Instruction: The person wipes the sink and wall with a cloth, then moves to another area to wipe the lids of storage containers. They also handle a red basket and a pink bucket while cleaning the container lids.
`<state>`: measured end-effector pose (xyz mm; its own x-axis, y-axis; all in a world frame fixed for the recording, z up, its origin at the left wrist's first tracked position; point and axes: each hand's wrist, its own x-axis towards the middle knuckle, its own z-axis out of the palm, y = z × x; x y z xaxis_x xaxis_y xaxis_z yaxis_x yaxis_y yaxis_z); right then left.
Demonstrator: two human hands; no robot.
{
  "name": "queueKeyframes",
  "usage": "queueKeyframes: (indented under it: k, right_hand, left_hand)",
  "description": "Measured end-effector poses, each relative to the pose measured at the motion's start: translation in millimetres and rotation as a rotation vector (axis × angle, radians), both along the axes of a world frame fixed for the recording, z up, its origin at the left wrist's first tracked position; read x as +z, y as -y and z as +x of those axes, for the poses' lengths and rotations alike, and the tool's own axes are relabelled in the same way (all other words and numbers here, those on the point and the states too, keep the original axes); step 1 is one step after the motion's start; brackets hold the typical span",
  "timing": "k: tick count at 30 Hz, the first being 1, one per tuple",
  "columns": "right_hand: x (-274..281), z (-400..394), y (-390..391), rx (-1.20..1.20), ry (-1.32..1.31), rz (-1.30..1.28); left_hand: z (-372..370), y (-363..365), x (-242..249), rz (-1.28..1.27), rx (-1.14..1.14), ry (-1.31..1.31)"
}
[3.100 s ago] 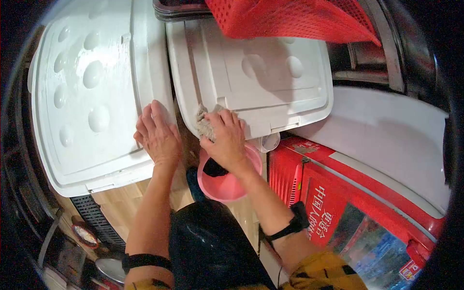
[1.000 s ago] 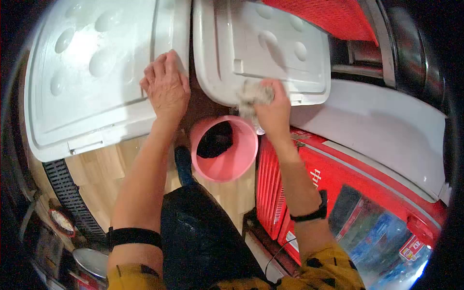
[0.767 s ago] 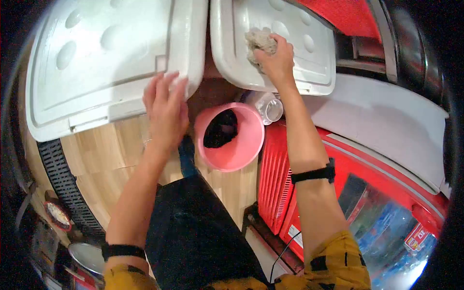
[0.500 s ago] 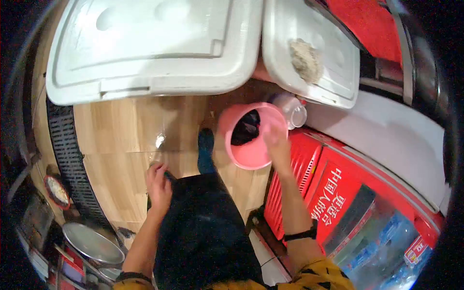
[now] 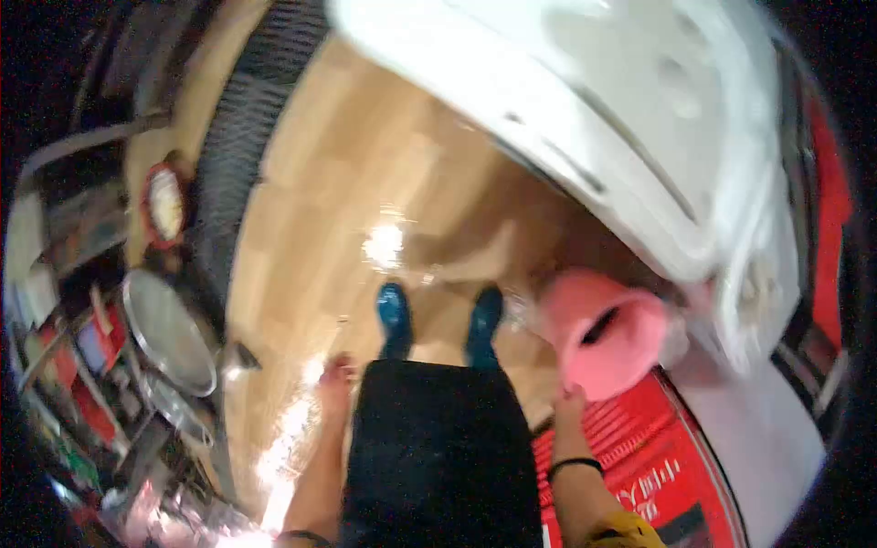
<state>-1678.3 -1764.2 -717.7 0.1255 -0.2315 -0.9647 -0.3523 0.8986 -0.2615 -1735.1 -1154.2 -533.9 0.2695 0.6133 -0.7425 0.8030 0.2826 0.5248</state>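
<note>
A pink bucket [image 5: 630, 352] stands tilted on the floor to the right of my boots, its mouth turned toward me. Something dark shows inside it, mostly hidden by the wall. My right hand [image 5: 570, 404] is at the bucket's near rim, with the fingers closed on the edge, though blur softens the detail. To the left of my dark apron [image 5: 443, 447], my left hand [image 5: 338, 370] hangs over the floor. Its fingers look loosely apart, and nothing shows in them.
Large white lidded bins [image 5: 585, 137] fill the upper right. A red cabinet with white lettering [image 5: 639, 466] is at lower right. Teal boots [image 5: 394, 315] stand on the shiny wood-look floor [image 5: 347, 183]. A dark mat [image 5: 256, 119] and a round metal tray [image 5: 169, 329] lie left.
The view has swung, shifting the bins and bucket to the right. My right hand has moved from over the bucket's mouth to its near rim. My left hand has lowered beside the apron.
</note>
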Motion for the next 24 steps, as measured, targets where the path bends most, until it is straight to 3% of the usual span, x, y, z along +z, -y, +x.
queueKeyframes:
  k: [1,2,3,5,6,7,9,13,16,20,24]
  right_hand:
    - [73,62,-82,0.171,-0.145,-0.124]
    - [99,76,-100,0.266,-0.063,0.145]
    - [121,95,-131,0.283,-0.056,0.167]
    - [152,136,-190,0.517,-0.287,-0.319]
    - [91,110,-129,0.442,-0.141,-0.375]
    - [101,122,-144,0.453,-0.116,-0.377]
    - [127,140,-182,0.802,-0.148,-0.481]
    - [86,162,-151,0.812,-0.060,-0.315]
    - [106,179,-217,0.712,-0.165,-0.529]
    - [128,186,-348,0.928,-0.087,-0.646]
    - [145,201,-516,1.220,0.057,-0.696]
  left_hand:
    - [17,16,15,-0.024,0.152,0.104]
    - [34,22,30,-0.009,0.130,0.011]
    - [46,26,38,-0.011,0.109,-0.072]
    - [44,38,37,-0.027,0.211,0.041]
    - [47,41,36,-0.056,0.287,0.142]
    - [52,40,37,-0.054,0.302,0.164]
    - [66,28,39,-0.095,0.250,0.172]
    - [64,-4,55,-0.142,0.284,0.225]
    - [33,-32,45,-0.194,0.397,0.204]
    - [-52,-64,3,-0.171,0.604,0.349]
    - [-107,-120,29,-0.054,0.760,0.274]
